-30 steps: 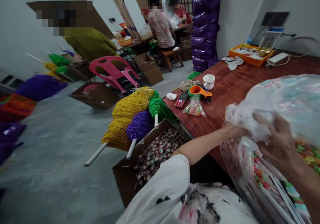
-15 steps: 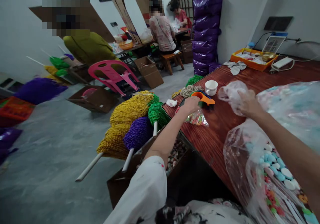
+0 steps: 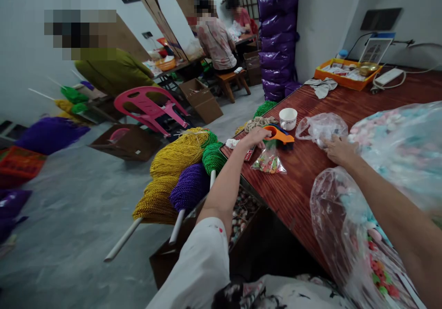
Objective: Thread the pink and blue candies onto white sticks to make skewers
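Note:
My left hand (image 3: 257,137) is at the table's left edge, closed on the top of a small clear bag (image 3: 270,162) with red, green and pale pieces in it. Right behind it lies an orange tape dispenser (image 3: 282,136). My right hand (image 3: 340,149) rests with fingers spread against a crumpled clear plastic bag (image 3: 319,127). Beside that arm are a large bag of pink, white and blue pieces (image 3: 397,134) and an open clear bag (image 3: 331,207) with coloured pieces. A white cup (image 3: 287,119) stands behind the dispenser.
An orange tray (image 3: 345,84) and a grey cloth (image 3: 321,87) lie at the back of the wooden table (image 3: 293,189). Yellow cord bundles (image 3: 177,159), a purple one and a cardboard box are left of it. Several people sit beyond, near a pink chair (image 3: 148,106).
My left hand has lifted the small bag's top slightly. My right hand has lowered the crumpled bag to the table, and its fingers have spread. The view has shifted a little.

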A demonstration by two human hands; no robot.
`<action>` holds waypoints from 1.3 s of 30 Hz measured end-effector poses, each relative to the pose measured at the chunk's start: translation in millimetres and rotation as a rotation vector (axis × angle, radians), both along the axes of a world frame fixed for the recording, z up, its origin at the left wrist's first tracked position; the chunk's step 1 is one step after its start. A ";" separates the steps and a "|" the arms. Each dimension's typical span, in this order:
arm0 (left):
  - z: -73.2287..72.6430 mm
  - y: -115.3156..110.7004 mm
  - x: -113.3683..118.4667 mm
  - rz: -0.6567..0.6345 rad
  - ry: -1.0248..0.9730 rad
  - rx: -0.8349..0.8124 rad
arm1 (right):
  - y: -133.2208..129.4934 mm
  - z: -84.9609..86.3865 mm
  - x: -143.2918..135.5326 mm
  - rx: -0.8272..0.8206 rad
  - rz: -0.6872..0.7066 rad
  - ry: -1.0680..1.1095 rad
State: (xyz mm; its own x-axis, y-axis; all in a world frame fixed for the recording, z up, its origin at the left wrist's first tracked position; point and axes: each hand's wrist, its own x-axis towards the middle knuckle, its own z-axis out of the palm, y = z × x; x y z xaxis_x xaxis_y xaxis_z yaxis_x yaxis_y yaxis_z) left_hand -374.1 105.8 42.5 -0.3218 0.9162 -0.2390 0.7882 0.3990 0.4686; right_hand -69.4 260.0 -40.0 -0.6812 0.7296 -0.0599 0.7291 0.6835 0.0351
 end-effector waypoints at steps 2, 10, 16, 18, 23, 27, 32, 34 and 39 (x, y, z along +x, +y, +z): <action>-2.5 -0.1 -6.2 0.009 -0.056 0.016 | -1.0 2.3 -3.0 0.012 -0.057 0.024; -4.6 8.0 -6.9 -0.171 0.134 -0.043 | -16.4 25.2 -7.4 0.227 -0.007 0.172; -12.7 2.4 5.4 -0.140 0.368 0.001 | -34.7 37.5 5.4 0.212 -0.028 0.196; -14.8 -2.2 11.5 -0.126 0.428 0.029 | -39.6 33.5 9.1 0.178 -0.043 0.168; -10.5 -15.4 20.6 -0.119 0.503 0.089 | -41.4 19.1 13.3 0.086 -0.063 0.079; -0.9 -33.3 12.8 -0.059 0.502 0.249 | -37.9 13.9 14.1 0.090 -0.052 0.057; 25.2 -49.4 -4.6 0.068 0.459 0.529 | -31.1 10.0 7.6 0.066 -0.025 0.036; 40.7 -38.2 1.2 0.065 0.431 0.646 | -28.0 9.2 0.9 0.060 -0.024 0.036; 65.4 50.8 70.2 -0.090 0.398 0.627 | -26.6 9.1 -20.7 0.052 -0.020 0.032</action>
